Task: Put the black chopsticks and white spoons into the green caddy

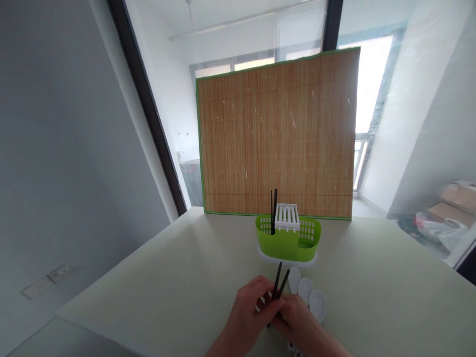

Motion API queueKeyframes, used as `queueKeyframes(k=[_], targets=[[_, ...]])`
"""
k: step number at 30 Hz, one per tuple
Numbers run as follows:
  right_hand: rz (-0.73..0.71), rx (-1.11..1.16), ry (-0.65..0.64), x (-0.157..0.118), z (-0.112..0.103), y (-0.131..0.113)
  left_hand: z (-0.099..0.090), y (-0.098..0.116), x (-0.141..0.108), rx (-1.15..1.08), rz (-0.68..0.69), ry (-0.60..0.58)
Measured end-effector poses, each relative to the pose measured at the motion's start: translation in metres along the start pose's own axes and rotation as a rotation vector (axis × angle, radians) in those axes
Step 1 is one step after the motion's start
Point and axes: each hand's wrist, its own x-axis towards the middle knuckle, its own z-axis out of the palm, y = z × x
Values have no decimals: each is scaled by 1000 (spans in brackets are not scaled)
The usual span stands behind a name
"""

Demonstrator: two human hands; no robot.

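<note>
Two black chopsticks (277, 285) stand tilted between my hands, their upper ends spread apart. My left hand (255, 302) is closed around them, thumb and fingers pinching. Close against it, my right hand (293, 315) is also closed at the chopsticks; its fingertips are partly hidden behind the left thumb. Three white spoons (318, 305) lie side by side just right of my hands, their handles partly covered by my right hand. Beyond the hands stands a green cutlery holder (277, 245) on a white base, with a white slatted piece (287, 215) across its middle and black chopsticks (273, 210) upright in its left compartment.
A bamboo mat (275, 139) with green edging stands upright at the far side of the pale table (178, 277). Behind it is a glass partition with dark frames. A grey wall (67, 148) rises at the left; cardboard boxes (459, 201) lie at the far right.
</note>
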Motion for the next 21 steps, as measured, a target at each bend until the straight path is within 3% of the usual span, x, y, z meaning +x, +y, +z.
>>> queueKeyframes(k=[8, 12, 14, 18, 21], targets=[[58, -51, -4, 1, 8, 3, -4, -4, 0, 24, -48, 57], [84, -59, 16, 1, 4, 5, -24, 1, 11, 86, -20, 70], [90, -54, 60, 2, -2, 6, -44, 9, 24, 89, -14, 152], [104, -55, 129, 4, -10, 7, -84, 26, 71, 72, 62, 432], [78, -91, 102, 4, -8, 8, -97, 24, 116, 85, 175, 539]])
